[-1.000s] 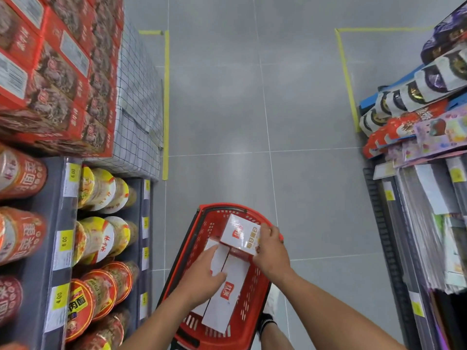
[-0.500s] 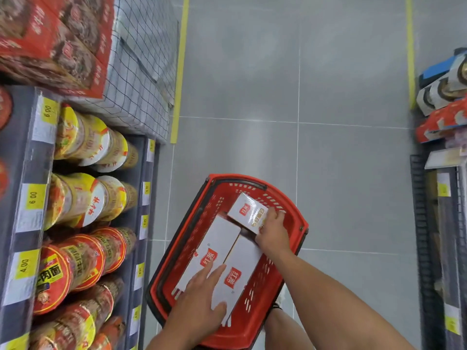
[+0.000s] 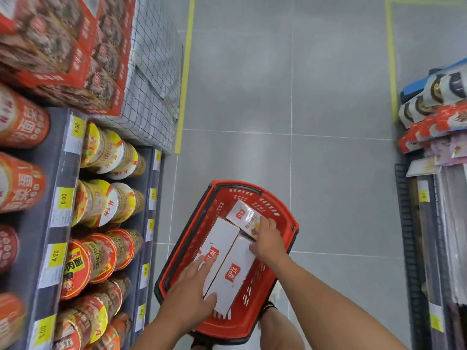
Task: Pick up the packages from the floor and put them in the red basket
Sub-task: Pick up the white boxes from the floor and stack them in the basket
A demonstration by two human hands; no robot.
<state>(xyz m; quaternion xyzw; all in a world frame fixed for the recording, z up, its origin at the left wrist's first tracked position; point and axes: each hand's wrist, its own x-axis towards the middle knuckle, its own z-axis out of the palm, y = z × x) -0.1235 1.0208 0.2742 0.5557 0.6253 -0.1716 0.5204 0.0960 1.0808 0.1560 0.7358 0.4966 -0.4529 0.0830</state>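
Observation:
The red basket (image 3: 283, 218) stands on the grey floor between two shelf rows. Two long white packages with red logos lie side by side in it: one on the left (image 3: 219, 238) and one on the right (image 3: 233, 271). A smaller white package (image 3: 243, 215) rests tilted at the far end. My left hand (image 3: 188, 289) lies flat with spread fingers on the near ends of the long packages. My right hand (image 3: 267, 238) holds the near edge of the small package.
A shelf of instant-noodle cups (image 3: 101, 198) with yellow price tags runs along the left, close to the basket. A cloth-covered stack (image 3: 151, 72) stands beyond it. Shelves of packaged goods (image 3: 434, 109) line the right. Yellow tape (image 3: 185, 72) marks the floor. My leg (image 3: 278, 329) is behind the basket.
My right hand has lowered the small package from above the rim to the basket's far end. My left hand slid back to the near ends of the long packages.

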